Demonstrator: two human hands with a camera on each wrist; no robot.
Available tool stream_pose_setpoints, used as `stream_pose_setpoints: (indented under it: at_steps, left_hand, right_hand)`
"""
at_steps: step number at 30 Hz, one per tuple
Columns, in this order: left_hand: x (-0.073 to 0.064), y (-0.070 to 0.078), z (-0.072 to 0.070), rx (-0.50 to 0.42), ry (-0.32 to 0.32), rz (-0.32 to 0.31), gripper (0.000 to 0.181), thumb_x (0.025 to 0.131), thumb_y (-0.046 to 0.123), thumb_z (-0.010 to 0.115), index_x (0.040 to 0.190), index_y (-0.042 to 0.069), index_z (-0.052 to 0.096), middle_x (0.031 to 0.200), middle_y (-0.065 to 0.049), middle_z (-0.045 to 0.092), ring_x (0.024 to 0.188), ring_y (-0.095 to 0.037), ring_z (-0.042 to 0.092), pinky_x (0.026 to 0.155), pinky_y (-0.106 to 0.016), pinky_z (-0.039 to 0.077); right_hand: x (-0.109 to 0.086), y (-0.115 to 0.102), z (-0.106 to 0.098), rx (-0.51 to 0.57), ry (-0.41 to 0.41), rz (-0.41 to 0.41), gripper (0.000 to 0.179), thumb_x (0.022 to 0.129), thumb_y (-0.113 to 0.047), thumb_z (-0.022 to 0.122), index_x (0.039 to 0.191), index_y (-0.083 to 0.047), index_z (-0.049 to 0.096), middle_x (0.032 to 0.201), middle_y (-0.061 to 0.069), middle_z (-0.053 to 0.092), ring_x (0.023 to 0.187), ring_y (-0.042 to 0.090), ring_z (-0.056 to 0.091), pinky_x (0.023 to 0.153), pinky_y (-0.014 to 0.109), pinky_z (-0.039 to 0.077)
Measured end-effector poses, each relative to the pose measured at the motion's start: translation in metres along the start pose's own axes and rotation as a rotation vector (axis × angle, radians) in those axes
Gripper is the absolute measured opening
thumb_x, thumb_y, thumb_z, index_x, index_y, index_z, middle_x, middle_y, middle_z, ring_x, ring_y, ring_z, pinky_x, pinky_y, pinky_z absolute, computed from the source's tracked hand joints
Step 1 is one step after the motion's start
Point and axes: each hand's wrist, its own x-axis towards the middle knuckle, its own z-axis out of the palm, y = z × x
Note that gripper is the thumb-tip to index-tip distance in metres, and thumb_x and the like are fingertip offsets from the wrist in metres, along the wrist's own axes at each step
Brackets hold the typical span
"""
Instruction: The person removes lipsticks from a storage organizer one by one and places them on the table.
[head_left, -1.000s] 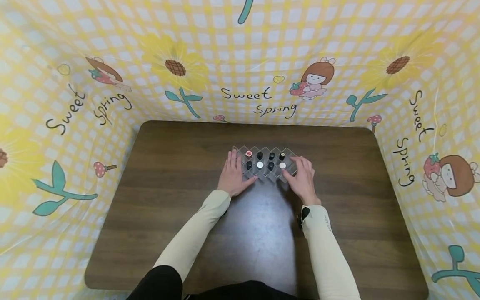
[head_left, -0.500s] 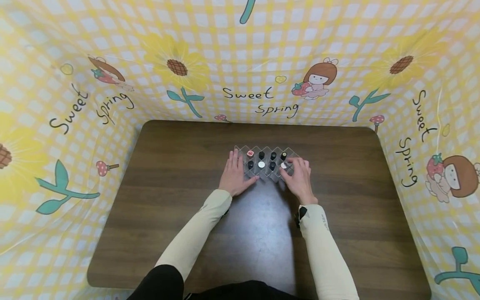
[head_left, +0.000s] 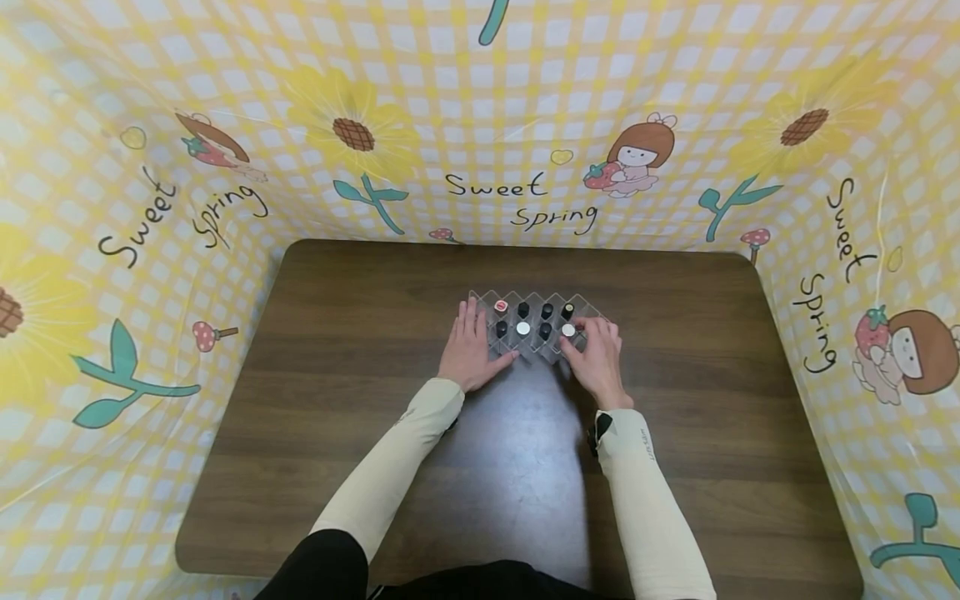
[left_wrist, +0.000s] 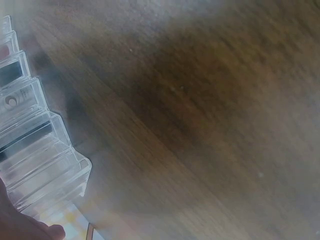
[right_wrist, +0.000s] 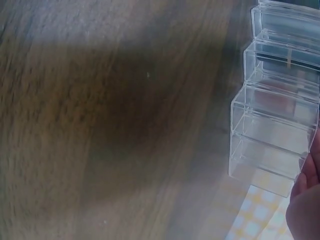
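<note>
A clear acrylic organizer [head_left: 533, 320] with diamond-shaped cells stands on the table, holding two rows of upright lipstick-like tubes. Most tubes have black tops, such as the black-topped tube [head_left: 522, 310]; a red-ringed tube [head_left: 501, 307] is at the back left. My left hand [head_left: 467, 354] lies along the organizer's left end, fingers straight and thumb stretched along its front. My right hand [head_left: 597, 354] pinches the white-capped lipstick [head_left: 568, 331] at the front right between thumb and fingers. The organizer's stepped clear wall [right_wrist: 270, 130] fills the right side of the right wrist view, curled fingers [right_wrist: 302, 185] beside it.
The brown wooden table [head_left: 360, 333] extends around the organizer on all sides. A yellow checked cloth [head_left: 420, 108] with printed flowers and lettering encloses its back and sides. Another white-topped tube [head_left: 522, 329] stands in the front row.
My right hand has shifted slightly left from the organizer's right end, its thumb and fingers coming around the white cap. My left hand keeps its place against the organizer.
</note>
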Motion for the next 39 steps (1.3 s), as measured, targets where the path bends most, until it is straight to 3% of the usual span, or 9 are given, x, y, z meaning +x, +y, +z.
stream_pose_setpoints:
  at_steps: [39]
  left_hand:
    - [-0.0008, 0.0009, -0.0033, -0.008, -0.014, -0.002, 0.105, 0.085, 0.074, 0.047, 0.153, -0.001, 0.018, 0.163, -0.018, -0.001, 0.151, -0.033, -0.002, 0.122, -0.044, 0.014]
  right_hand:
    - [-0.0017, -0.0040, 0.0033, -0.069, -0.013, 0.006, 0.032, 0.091, -0.023, 0.063, 0.115, -0.001, 0.059, 0.116, 0.016, 0.054, 0.115, 0.035, 0.039, 0.098, 0.050, 0.028]
